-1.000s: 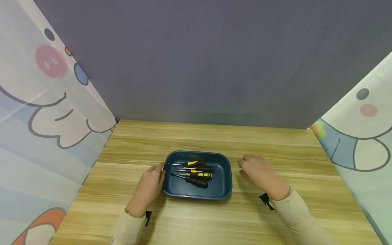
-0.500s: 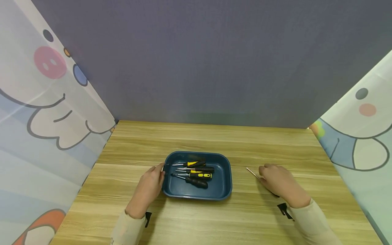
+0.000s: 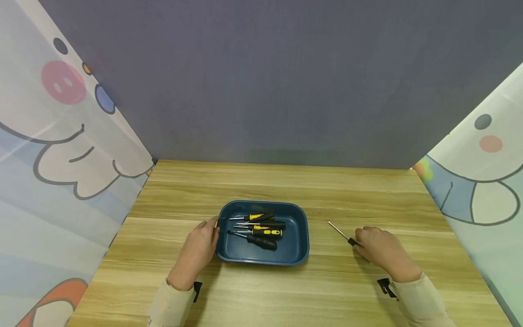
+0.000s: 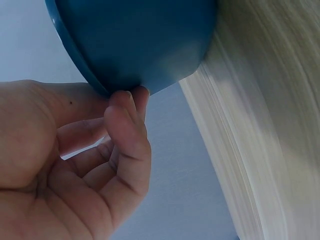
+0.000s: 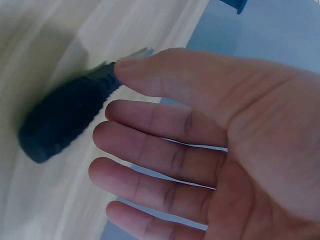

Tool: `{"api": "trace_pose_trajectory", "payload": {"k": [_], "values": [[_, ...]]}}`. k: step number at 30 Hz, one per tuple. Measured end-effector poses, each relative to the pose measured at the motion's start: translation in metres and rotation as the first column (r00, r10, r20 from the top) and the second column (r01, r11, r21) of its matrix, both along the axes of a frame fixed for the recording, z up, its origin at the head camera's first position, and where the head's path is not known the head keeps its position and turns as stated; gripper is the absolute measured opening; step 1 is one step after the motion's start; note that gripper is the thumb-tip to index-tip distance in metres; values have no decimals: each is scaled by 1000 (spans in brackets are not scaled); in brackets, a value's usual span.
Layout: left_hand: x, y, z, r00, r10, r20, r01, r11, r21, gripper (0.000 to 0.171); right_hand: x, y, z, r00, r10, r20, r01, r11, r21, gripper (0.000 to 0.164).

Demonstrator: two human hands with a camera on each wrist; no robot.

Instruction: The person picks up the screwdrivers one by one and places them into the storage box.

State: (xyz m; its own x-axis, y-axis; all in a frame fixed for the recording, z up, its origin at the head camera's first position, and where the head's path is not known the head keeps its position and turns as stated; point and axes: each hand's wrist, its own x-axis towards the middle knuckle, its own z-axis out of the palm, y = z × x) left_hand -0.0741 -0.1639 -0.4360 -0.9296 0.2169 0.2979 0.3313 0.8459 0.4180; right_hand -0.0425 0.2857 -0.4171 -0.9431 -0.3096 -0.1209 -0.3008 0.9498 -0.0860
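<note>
A blue plastic tray stands on the table with several screwdrivers inside, their handles black or black and yellow. My left hand holds the tray's left end, thumb and fingers at the rim, as the left wrist view also shows. To the right of the tray a single screwdriver lies on the table, its thin shaft angled toward the back left. In the right wrist view its black handle lies beside the fingertips. My right hand is over it with fingers loosely extended; the thumb tip overlaps the handle's neck.
The wooden table ends at a grey wall at the back. Cartoon-printed cloth hangs on both sides.
My right hand has moved right and toward me, away from the tray's right side. The screwdriver it hid earlier now shows on the table. The left hand and tray have stayed in place.
</note>
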Motion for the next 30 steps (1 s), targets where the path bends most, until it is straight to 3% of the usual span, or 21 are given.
{"api": "trace_pose_trajectory", "payload": {"k": [12,22,30], "values": [[0,0,0,1000,-4,0,4,1000,-6,28,-2,2,-12,1000,-8,-7,8,1000,-6,31],[0,1,1,1000,2,13,-2,1000,-3,29,-1,2,-12,1000,1,-27,-2,1000,-29,33],[1,1,3,1000,3,28,-3,1000,-7,29,-6,-4,2,987,69,-148,-72,997,-13,36]]}}
